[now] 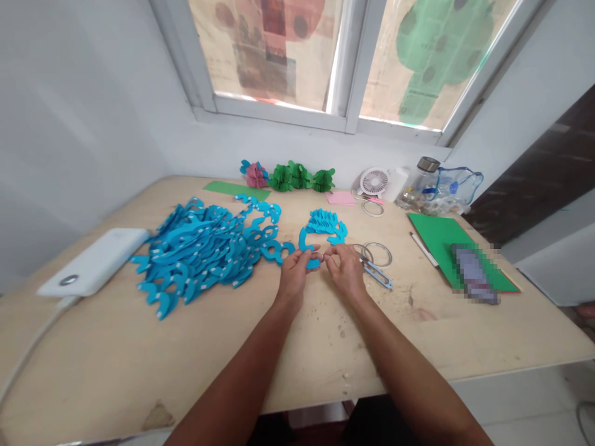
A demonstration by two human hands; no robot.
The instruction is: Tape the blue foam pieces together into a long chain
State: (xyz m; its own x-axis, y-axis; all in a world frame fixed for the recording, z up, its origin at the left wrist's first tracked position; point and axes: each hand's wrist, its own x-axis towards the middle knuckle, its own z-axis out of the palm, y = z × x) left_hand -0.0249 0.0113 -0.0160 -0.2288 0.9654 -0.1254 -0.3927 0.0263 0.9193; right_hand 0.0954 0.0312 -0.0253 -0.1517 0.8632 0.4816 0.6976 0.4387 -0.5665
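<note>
My left hand [292, 279] pinches a curved blue paper piece [313, 264] just above the table. At the right end of that piece are the closed fingertips of my right hand [344, 271]; anything tiny between them is too small to make out. A chain of blue paper arcs [273, 251] runs from near my left hand to a big heap of blue paper arcs with white patches [199, 248]. Beyond my hands lies a smaller stack of blue arcs [324, 221]. A blue-handled cutter [379, 275] and thin rings [380, 254] lie close to my right hand.
A white power bank [100, 260] with a cable lies left. Along the wall stand green paper ornaments [297, 176], a pink one [256, 176], a small fan [374, 183] and a glass jar [418, 183]. Green sheets [441, 241] and a pen [424, 249] lie right.
</note>
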